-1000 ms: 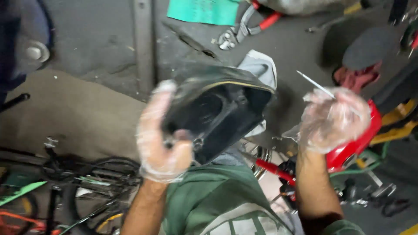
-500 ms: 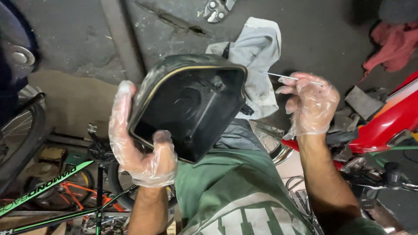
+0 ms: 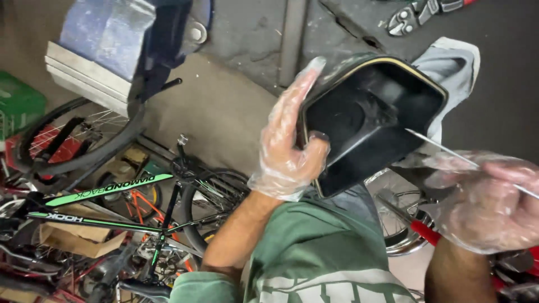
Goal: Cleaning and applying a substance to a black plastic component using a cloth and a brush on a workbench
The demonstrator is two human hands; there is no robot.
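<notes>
Black plastic cover [image 3: 370,120], hollow side toward me, sits clamped by its left rim in my gloved left hand [image 3: 289,148], above the grey rag [image 3: 457,73]. My right hand [image 3: 488,202] pinches a thin metal pick [image 3: 443,148], tip just inside the cover. It looks light, stiff and slick; the rim seems the surest grip.

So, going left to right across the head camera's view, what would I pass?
Green crate → green-and-black bicycle frame → gloved left hand → black plastic cover it grips → thin metal pick → gloved right hand holding the pick.
</notes>
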